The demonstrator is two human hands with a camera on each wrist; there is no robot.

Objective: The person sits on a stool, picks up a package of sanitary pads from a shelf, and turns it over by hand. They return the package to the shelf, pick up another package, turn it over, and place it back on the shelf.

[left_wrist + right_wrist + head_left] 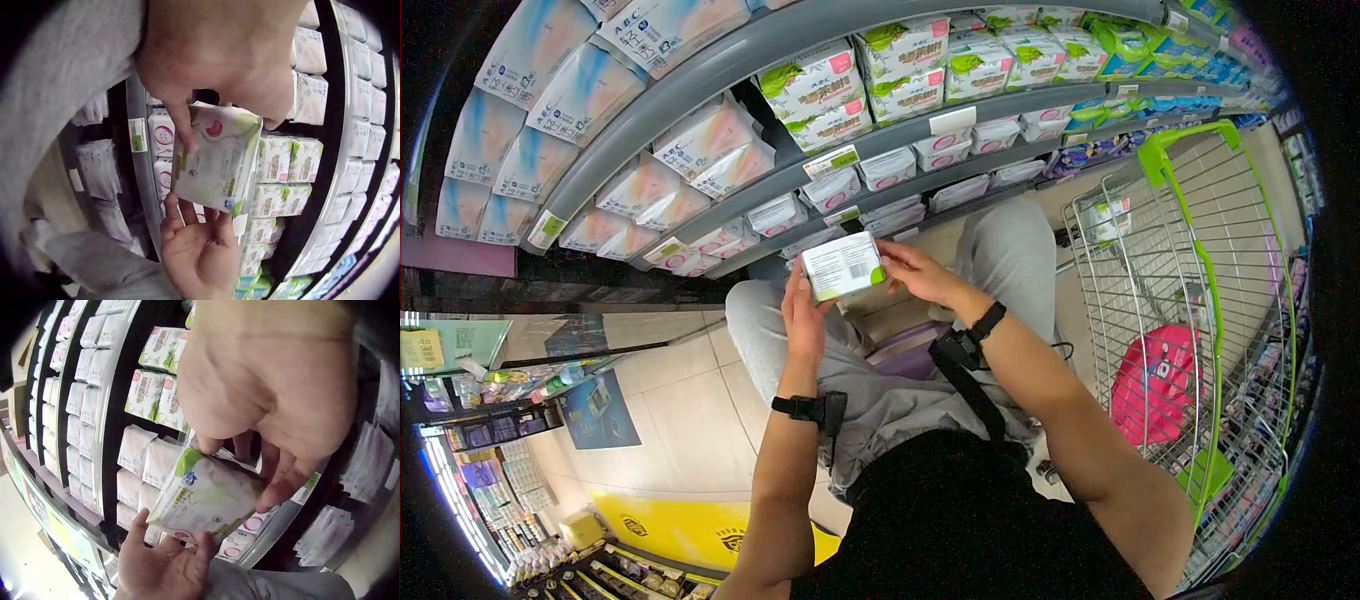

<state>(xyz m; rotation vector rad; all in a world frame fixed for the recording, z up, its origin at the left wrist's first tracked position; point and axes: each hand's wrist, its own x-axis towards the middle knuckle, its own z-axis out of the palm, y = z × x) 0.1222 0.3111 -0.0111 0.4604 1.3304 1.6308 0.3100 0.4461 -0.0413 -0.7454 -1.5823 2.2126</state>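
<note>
A white and green pack of sanitary pads [841, 265] is held above the knees, its face with printed text and a barcode turned up in the head view. My left hand [802, 318] grips the left end, thumb along the near side. At the opposite end, my right hand [915, 272] pinches the pack between thumb and fingers. The left wrist view shows the other face of the pack [215, 159], with a red spot and green trim. In the right wrist view the right hand [269, 406] covers one end, while the left fingertips touch the far edge.
Shelves [730, 115] stacked with pad packs curve across the front, green-and-white packs [815, 90] among them. On the right stands a wire shopping cart [1165, 230] with a pink bag [1155, 385] inside. A yellow floor mat [680, 525] lies at the lower left.
</note>
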